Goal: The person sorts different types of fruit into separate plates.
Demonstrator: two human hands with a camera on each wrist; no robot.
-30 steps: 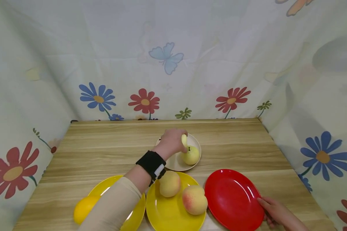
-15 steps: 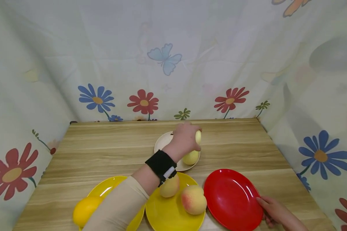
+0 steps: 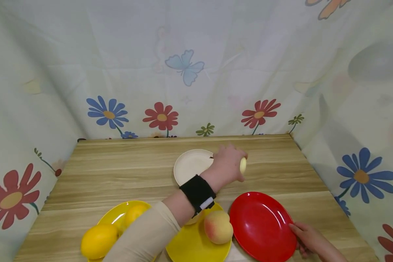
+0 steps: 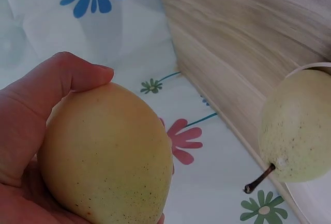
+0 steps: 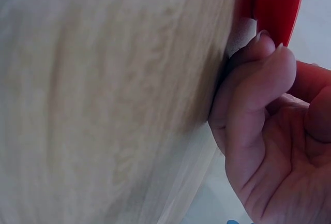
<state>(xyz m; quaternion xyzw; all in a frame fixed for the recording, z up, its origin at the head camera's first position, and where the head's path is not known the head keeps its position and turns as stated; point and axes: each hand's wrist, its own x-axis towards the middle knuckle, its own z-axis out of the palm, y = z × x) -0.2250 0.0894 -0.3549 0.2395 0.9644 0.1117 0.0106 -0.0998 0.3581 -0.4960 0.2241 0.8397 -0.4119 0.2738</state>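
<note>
My left hand [image 3: 228, 164] grips a pale yellow pear [image 3: 243, 165], held above the table to the right of the white plate [image 3: 189, 165]. In the left wrist view the thumb lies along the top of that pear. A second pear [image 4: 299, 125] with a dark stem stays on the white plate; in the head view the hand mostly hides it. At the lower right my right hand [image 3: 310, 239] pinches the rim of the red plate [image 3: 262, 226], which has nothing on it. Some of its fingers rest curled against the tabletop in the right wrist view.
A yellow plate [image 3: 199, 247] bears a peach [image 3: 218, 227] and another one mostly hidden by the left wrist. Further left, a second yellow plate [image 3: 109, 215] holds yellow lemon-like fruits [image 3: 99, 241], partly behind the sleeve. Flowered curtain [image 3: 190, 109] borders the wooden table [image 3: 127, 167].
My left hand has lifted the pear off the white plate and carried it to the right. More of the white plate shows now. The right hand stays at the red plate's rim.
</note>
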